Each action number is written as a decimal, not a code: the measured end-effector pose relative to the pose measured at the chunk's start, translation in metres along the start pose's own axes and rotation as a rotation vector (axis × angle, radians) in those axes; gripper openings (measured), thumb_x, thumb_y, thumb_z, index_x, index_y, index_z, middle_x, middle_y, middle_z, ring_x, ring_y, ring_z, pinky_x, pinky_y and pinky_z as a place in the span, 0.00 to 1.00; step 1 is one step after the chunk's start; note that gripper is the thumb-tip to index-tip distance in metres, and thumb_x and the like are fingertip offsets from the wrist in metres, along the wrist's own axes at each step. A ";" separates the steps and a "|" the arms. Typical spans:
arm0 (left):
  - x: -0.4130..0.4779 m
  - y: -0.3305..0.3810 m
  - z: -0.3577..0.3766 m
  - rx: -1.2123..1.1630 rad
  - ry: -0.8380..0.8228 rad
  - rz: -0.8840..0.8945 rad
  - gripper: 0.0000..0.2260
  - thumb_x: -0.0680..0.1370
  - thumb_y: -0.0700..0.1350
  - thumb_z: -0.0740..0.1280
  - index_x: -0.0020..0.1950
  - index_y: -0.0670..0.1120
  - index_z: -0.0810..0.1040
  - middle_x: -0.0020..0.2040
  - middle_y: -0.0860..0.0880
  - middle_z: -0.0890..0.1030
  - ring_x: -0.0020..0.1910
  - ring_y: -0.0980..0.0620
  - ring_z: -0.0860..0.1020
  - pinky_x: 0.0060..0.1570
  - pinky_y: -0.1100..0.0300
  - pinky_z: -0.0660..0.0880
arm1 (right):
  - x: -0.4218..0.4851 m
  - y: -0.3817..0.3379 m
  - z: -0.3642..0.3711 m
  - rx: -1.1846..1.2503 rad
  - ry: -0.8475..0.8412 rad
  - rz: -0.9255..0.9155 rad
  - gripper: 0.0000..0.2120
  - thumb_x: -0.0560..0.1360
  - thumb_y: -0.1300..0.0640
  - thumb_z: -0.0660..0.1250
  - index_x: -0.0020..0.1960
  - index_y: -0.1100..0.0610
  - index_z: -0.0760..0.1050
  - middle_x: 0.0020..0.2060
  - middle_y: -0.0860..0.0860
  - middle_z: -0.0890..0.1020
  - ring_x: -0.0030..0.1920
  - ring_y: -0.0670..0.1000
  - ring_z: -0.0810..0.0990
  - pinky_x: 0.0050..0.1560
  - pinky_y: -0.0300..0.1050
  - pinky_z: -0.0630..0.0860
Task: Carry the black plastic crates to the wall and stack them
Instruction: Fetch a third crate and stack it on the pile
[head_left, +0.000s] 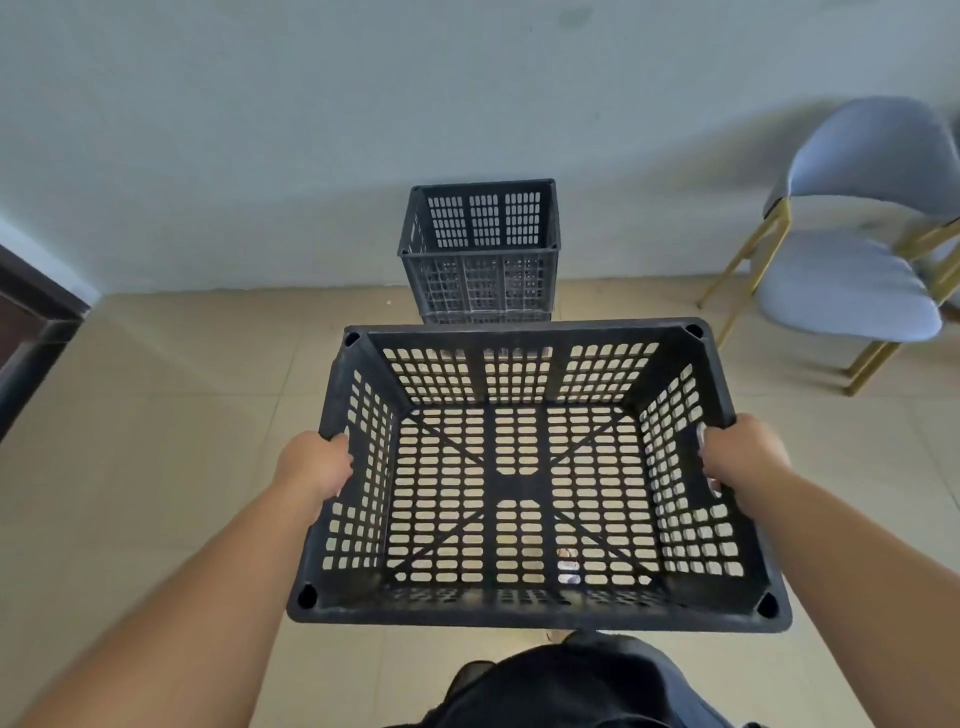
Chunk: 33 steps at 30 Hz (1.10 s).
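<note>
I hold an empty black plastic crate with slotted walls and floor in front of me, above the tiled floor. My left hand grips its left side handle. My right hand grips the right side handle, fingers curled through the slot. Straight ahead, a stack of black crates stands against the pale wall; the held crate hides the stack's bottom part.
A grey-blue padded chair with gold legs stands by the wall at the right. A dark door frame juts in at the left edge. Beige floor tiles lie between me and the stack.
</note>
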<state>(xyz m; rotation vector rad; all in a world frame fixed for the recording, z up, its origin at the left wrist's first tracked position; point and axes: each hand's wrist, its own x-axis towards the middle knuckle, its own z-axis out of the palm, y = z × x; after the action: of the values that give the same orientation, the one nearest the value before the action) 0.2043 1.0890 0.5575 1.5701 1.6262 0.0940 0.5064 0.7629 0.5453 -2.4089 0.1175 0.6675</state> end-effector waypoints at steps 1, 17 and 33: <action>0.011 0.015 0.004 -0.005 0.006 -0.002 0.11 0.83 0.44 0.62 0.49 0.38 0.78 0.42 0.40 0.80 0.34 0.47 0.75 0.38 0.55 0.73 | 0.014 -0.014 0.000 0.008 -0.007 0.014 0.10 0.78 0.53 0.62 0.55 0.58 0.73 0.42 0.58 0.82 0.39 0.61 0.83 0.41 0.58 0.84; 0.194 0.202 0.012 -0.155 0.040 -0.071 0.11 0.86 0.44 0.59 0.52 0.38 0.76 0.38 0.46 0.77 0.34 0.52 0.75 0.31 0.60 0.69 | 0.202 -0.260 0.043 -0.085 -0.025 -0.070 0.09 0.78 0.55 0.62 0.54 0.60 0.75 0.42 0.59 0.83 0.41 0.62 0.84 0.45 0.62 0.84; 0.451 0.381 -0.008 -0.070 -0.065 -0.047 0.12 0.84 0.48 0.61 0.51 0.41 0.78 0.41 0.45 0.80 0.37 0.50 0.76 0.39 0.56 0.70 | 0.339 -0.455 0.109 -0.059 0.074 -0.022 0.14 0.76 0.51 0.60 0.54 0.58 0.76 0.43 0.58 0.84 0.43 0.62 0.84 0.48 0.62 0.83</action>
<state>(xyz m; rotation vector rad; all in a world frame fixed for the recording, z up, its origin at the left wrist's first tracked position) 0.5666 1.5549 0.5564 1.4665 1.5916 0.0736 0.8621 1.2178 0.5565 -2.4885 0.1037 0.5795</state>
